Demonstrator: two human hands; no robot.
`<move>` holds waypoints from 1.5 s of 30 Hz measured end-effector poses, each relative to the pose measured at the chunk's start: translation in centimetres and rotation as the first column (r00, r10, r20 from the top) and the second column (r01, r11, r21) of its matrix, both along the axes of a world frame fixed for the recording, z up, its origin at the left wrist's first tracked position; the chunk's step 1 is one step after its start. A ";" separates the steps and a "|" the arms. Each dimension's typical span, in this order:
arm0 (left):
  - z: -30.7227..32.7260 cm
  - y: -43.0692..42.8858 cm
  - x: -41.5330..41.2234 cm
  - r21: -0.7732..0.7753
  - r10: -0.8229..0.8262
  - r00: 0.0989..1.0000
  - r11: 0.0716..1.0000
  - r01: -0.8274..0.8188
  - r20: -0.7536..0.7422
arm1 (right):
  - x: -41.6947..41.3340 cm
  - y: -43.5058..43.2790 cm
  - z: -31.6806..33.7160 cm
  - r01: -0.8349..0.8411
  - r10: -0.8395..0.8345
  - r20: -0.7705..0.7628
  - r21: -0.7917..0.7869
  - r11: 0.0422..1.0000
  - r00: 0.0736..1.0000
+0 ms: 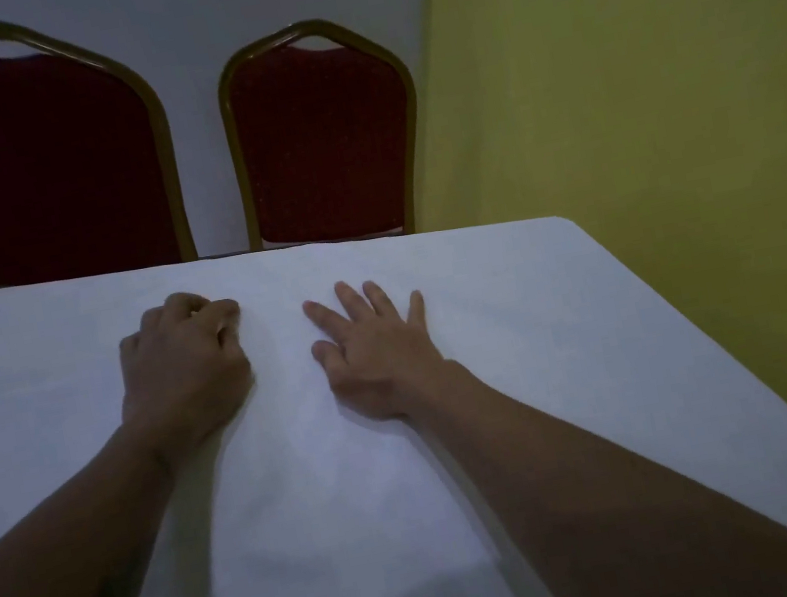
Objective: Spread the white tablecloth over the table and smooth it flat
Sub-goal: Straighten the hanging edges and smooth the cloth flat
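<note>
The white tablecloth (513,309) covers the whole tabletop in view, reaching the far edge and the rounded far right corner. My left hand (184,364) rests on the cloth left of centre with its fingers curled under; whether it pinches any fabric is unclear. My right hand (374,348) lies flat on the cloth, palm down, fingers spread. Both forearms stretch across the cloth from the near side. Faint soft folds show between my arms.
Two dark red chairs with gold frames stand behind the far edge, one at the left (41,164) and one nearer the middle (323,138). A yellow-green wall (655,72) runs along the table's right side. A pale wall is behind the chairs.
</note>
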State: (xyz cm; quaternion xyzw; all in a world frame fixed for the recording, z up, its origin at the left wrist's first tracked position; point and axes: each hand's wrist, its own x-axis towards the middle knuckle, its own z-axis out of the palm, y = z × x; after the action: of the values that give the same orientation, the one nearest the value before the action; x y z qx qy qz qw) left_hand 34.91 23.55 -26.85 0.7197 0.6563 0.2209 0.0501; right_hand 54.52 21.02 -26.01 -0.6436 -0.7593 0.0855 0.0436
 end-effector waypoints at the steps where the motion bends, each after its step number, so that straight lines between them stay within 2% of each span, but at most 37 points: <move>1: -0.1 -0.1 0.2 -0.062 -0.017 0.997 0.998 0.013 -0.075 | 0.3 0.9 -0.2 0.003 -0.003 0.013 -0.004 1.000 1.000; 3: -0.4 0.7 0.4 -0.182 -0.052 0.986 0.983 0.022 -0.159 | 1.4 2.9 -0.8 0.024 -0.024 0.015 -0.014 1.000 1.000; 5: -0.6 1.5 0.5 -0.240 -0.058 0.976 0.971 0.005 -0.212 | 3.5 4.3 -1.0 0.066 -0.065 0.023 -0.016 0.998 0.998; 8: -0.4 2.4 0.7 -0.269 -0.055 0.967 0.963 -0.014 -0.248 | 7.5 5.6 -0.8 0.187 -0.186 0.055 -0.022 0.982 0.981; 12: 0.5 3.4 1.9 -0.229 0.010 0.954 0.970 -0.082 -0.299 | 14.2 6.0 -0.8 0.355 -0.351 0.083 -0.037 0.934 0.932; 15: 0.2 4.1 2.4 -0.208 0.028 0.963 0.974 -0.087 -0.269 | 19.2 5.3 -0.9 0.482 -0.478 0.100 -0.017 0.876 0.873; 19: -0.9 4.8 1.9 -0.247 -0.063 0.960 0.969 -0.006 -0.272 | 25.0 3.2 -0.9 0.639 -0.629 0.125 -0.055 0.768 0.767; 23: -1.1 5.1 1.9 -0.269 -0.072 0.955 0.963 -0.008 -0.286 | 25.7 2.2 -0.5 0.744 -0.725 0.170 -0.116 0.658 0.667; 25: -0.9 5.0 2.1 -0.273 -0.068 0.955 0.962 -0.014 -0.289 | 23.9 2.9 0.6 0.745 -0.710 0.256 -0.072 0.663 0.656; 27: -0.7 5.0 2.1 -0.232 -0.053 0.959 0.972 -0.014 -0.279 | 20.6 4.5 1.6 0.602 -0.578 0.291 0.008 0.798 0.762; 29: -0.6 4.9 2.0 -0.189 -0.035 0.962 0.982 -0.017 -0.272 | 15.2 5.6 1.8 0.382 -0.379 0.166 0.017 0.924 0.910; 30: -0.7 4.9 2.0 -0.181 -0.030 0.961 0.983 -0.021 -0.274 | 12.2 5.5 1.4 0.292 -0.290 0.085 -0.006 0.956 0.953; 31: -0.8 4.8 1.8 -0.178 -0.024 0.960 0.984 -0.027 -0.278 | 9.2 5.3 0.8 0.220 -0.219 0.027 -0.030 0.975 0.975; 33: -0.9 4.8 1.7 -0.200 -0.035 0.959 0.979 -0.023 -0.281 | 5.5 4.5 -0.3 0.145 -0.144 0.005 -0.048 0.988 0.989; 36: -0.8 5.4 1.4 -0.242 -0.050 0.961 0.970 -0.019 -0.273 | 7.2 4.0 -1.0 0.193 -0.193 0.009 -0.016 0.981 0.981; 39: -1.5 6.0 1.0 -0.273 -0.091 0.954 0.962 0.010 -0.286 | 12.8 2.4 -1.3 0.332 -0.332 0.034 -0.012 0.943 0.943; 43: -2.5 7.7 -0.1 -0.264 -0.137 0.962 0.962 0.073 -0.235 | 20.8 -2.6 -1.4 0.552 -0.550 0.076 0.002 0.834 0.831; 45: -2.7 7.8 -0.6 -0.240 -0.172 0.976 0.961 0.135 -0.137 | 23.9 -6.1 -1.5 0.641 -0.638 0.076 -0.012 0.768 0.766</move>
State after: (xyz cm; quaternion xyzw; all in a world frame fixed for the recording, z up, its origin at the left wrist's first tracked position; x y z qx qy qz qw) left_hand 34.31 31.38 -29.56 0.7730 0.6214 0.0817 0.0982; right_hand 78.46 14.90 -27.51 -0.8668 -0.4943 0.0579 0.0327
